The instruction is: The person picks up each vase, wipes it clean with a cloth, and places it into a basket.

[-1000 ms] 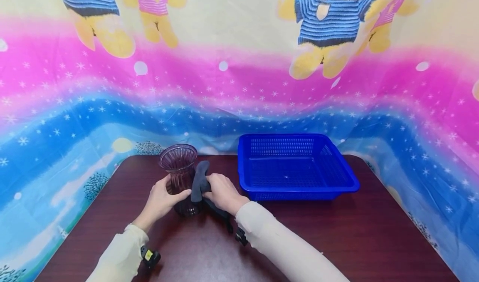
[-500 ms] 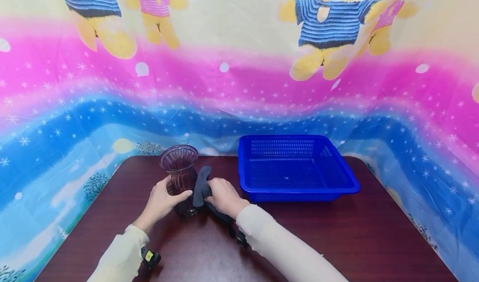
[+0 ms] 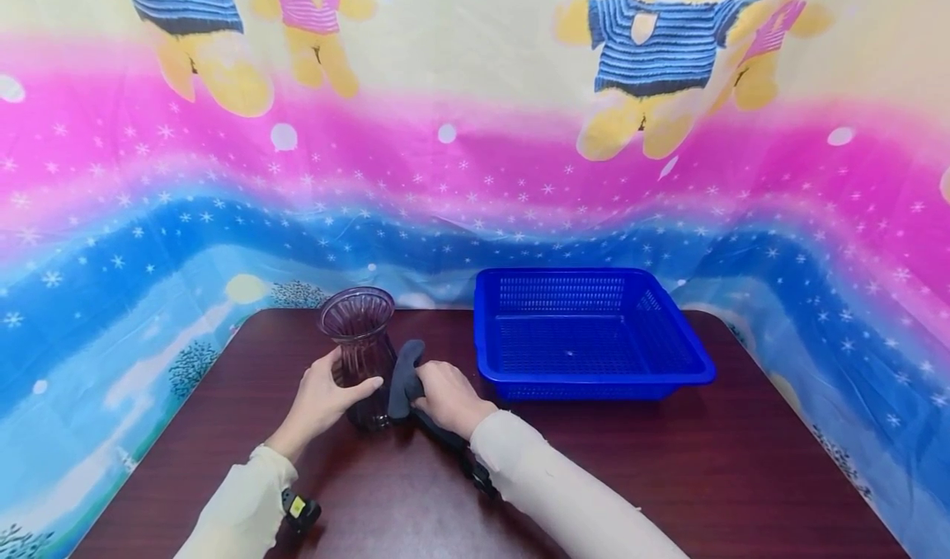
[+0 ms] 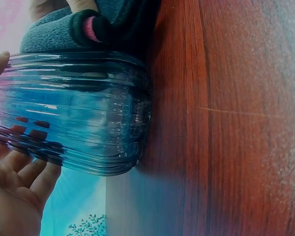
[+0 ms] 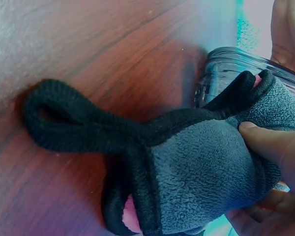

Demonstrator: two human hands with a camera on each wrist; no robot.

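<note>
A purple-tinted ribbed glass vase [image 3: 364, 361] with a flared rim stands upright on the table. My left hand [image 3: 321, 398] grips its waist, thumb in front and fingers around the far side; in the left wrist view those fingers show through the glass [image 4: 78, 108]. My right hand [image 3: 451, 396] pinches a folded grey cleaning cloth [image 5: 201, 172] between thumb and fingers. The cloth has black edging, a black hanging loop [image 5: 59, 118] and pink showing inside the folds. It lies against the right side of the vase, low down near the base.
A blue plastic basket [image 3: 594, 382] with perforated walls stands at the back right of the dark red-brown wooden table [image 3: 668, 460]. Behind the table hangs a backdrop [image 3: 475, 180] printed with bears and snowflakes. Small black cameras sit at both wrists.
My right hand has moved the cloth down the right side of the vase, slightly to the right and toward me. The left hand and the vase stay in place.
</note>
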